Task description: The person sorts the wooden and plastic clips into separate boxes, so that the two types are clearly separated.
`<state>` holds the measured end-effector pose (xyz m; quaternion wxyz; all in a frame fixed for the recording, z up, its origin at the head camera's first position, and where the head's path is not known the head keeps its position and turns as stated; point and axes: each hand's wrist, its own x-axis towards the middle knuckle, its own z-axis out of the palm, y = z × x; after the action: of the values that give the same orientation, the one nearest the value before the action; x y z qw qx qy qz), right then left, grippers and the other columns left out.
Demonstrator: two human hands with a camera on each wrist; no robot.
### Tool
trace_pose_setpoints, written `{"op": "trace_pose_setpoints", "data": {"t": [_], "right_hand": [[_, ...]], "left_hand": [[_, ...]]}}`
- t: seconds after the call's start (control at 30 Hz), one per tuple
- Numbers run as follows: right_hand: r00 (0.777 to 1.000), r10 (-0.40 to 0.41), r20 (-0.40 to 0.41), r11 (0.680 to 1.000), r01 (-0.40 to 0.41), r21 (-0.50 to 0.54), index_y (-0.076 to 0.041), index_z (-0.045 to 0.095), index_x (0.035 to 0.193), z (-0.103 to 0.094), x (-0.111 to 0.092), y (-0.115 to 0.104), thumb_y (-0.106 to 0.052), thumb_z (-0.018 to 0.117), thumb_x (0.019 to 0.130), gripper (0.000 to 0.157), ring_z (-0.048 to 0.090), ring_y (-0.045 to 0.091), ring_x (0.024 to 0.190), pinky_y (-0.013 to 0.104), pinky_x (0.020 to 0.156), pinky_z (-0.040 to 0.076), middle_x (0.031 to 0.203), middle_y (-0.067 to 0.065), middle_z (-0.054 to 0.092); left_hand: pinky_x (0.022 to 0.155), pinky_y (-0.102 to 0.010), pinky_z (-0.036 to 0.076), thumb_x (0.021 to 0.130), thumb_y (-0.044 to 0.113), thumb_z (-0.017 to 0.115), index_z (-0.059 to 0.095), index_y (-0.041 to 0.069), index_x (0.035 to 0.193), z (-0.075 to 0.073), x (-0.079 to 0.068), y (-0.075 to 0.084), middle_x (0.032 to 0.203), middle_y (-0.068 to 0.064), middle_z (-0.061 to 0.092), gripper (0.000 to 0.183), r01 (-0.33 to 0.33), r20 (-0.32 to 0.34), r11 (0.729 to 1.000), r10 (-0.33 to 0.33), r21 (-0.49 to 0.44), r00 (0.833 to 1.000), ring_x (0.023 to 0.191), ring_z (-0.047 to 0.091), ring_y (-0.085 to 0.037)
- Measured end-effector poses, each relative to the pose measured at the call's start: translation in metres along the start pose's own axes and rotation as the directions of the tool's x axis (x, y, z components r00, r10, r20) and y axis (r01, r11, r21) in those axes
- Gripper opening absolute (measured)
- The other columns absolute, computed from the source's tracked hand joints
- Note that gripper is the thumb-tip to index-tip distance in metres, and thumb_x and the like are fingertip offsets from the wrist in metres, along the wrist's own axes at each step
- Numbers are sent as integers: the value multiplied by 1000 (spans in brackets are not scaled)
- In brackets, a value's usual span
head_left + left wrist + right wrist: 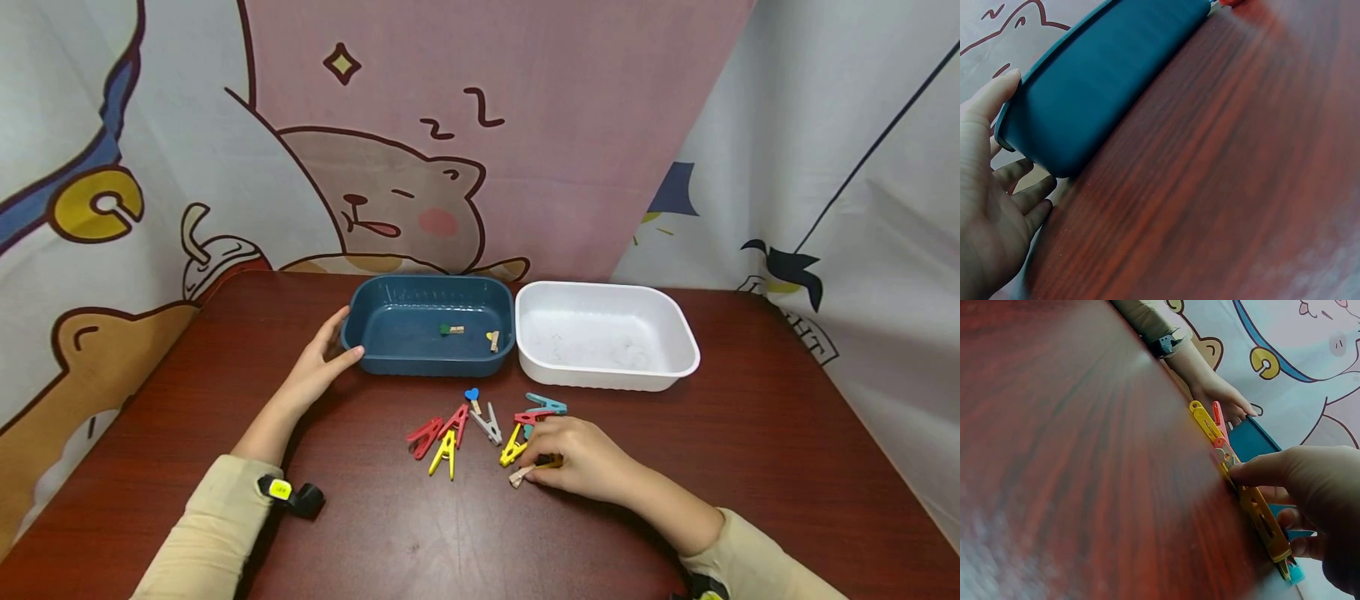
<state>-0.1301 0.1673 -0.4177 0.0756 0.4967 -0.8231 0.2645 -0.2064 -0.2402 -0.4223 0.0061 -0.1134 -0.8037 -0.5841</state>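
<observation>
My left hand [318, 367] rests at the left end of a dark blue plastic bin [420, 367], thumb at the rim and fairly straight fingers along the outer wall. Two small wooden clothespins, one with a green piece [452, 330] and one with a yellow piece [492, 340], lie inside it. Close over the table, my right hand [581, 458] pinches a small wooden clothespin [518, 477] between thumb and fingers; its far end is hidden. Beside these fingers are a yellow clothespin [513, 447], a red one [531, 417] and a light blue one [546, 403].
A white bin [607, 379] stands against the blue bin's right side. Left of my right hand lie red clothespins [425, 437], a yellow clothespin [446, 455], a grey clothespin [489, 423] and a wooden one with a blue heart [472, 395]. A printed cloth [570, 167] hangs behind the table.
</observation>
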Motion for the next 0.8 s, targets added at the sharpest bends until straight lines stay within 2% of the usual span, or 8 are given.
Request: {"op": "trace_pose_setpoints", "data": {"t": [0.1, 0.33, 0.63, 0.8], "right_hand": [[1000, 5, -14, 1000, -5, 16, -25, 74, 84, 0, 0, -1, -20, 80, 77, 11, 56, 0, 82, 18, 72, 43, 87, -19, 63], [999, -5, -53, 999, 7, 37, -25, 74, 85, -1, 2, -2, -17, 81, 77, 13, 58, 2, 83, 19, 72, 44, 87, -17, 64], [992, 1, -128, 999, 5, 43, -22, 74, 85, -7, 6, -2, -14, 83, 74, 15, 61, 7, 87, 19, 76, 45, 88, -15, 65], [988, 14, -153, 999, -7, 46, -19, 75, 83, -14, 11, -4, -13, 83, 74, 14, 60, 8, 84, 15, 71, 43, 86, -14, 66]], "left_hand": [[108, -53, 21, 94, 13, 61, 17, 12, 154, 1, -1, 4, 153, -18, 24, 74, 3, 7, 1000, -3, -11, 1000, 137, 26, -34], [107, -57, 21, 94, 6, 58, 14, 0, 152, 3, -8, 32, 151, -26, 23, 73, 9, 20, 1000, -9, 3, 1000, 136, 26, -41], [108, -55, 21, 94, 10, 60, 15, 1, 152, 4, -9, 34, 152, -25, 23, 74, 24, 17, 1000, -24, 4, 1000, 137, 25, -39], [106, -58, 22, 94, 10, 60, 15, 3, 153, 3, -9, 33, 152, -25, 23, 75, 18, 18, 1000, -18, -1, 1000, 136, 26, -41]]}}
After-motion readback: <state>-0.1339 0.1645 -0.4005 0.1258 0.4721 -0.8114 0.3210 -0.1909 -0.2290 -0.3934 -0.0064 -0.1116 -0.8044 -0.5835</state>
